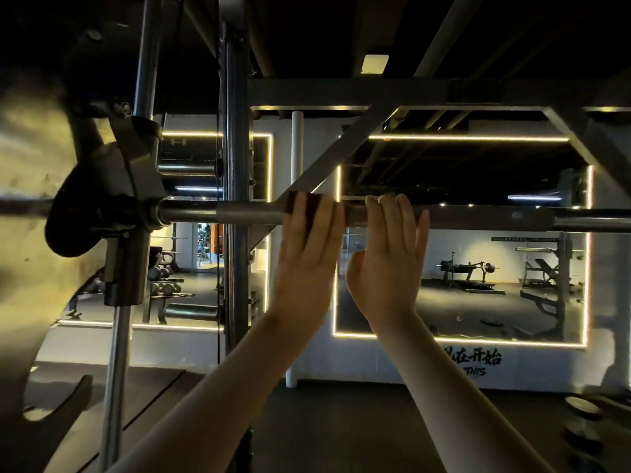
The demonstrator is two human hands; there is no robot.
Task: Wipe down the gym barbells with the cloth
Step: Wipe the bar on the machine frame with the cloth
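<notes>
A steel barbell [246, 213] runs level across the view, held in a Smith-machine style rack. A dark reddish-brown cloth [296, 201] is folded over the bar near its middle. My left hand [309, 247] lies over the cloth with its fingers hooked across the top of the bar, pressing the cloth to it. My right hand [392, 254] is just to the right, fingers curled over the bare bar, thumb held apart below. Both forearms reach up from the bottom of the view.
The bar's sliding carriage and hook [119, 199] sit at the left on a chrome guide rod [117, 353]. A dark upright post [237, 233] and diagonal frame beams stand behind the bar. LED-framed mirrors [478, 285] show benches and dumbbells. Weight plates [580, 407] lie at lower right.
</notes>
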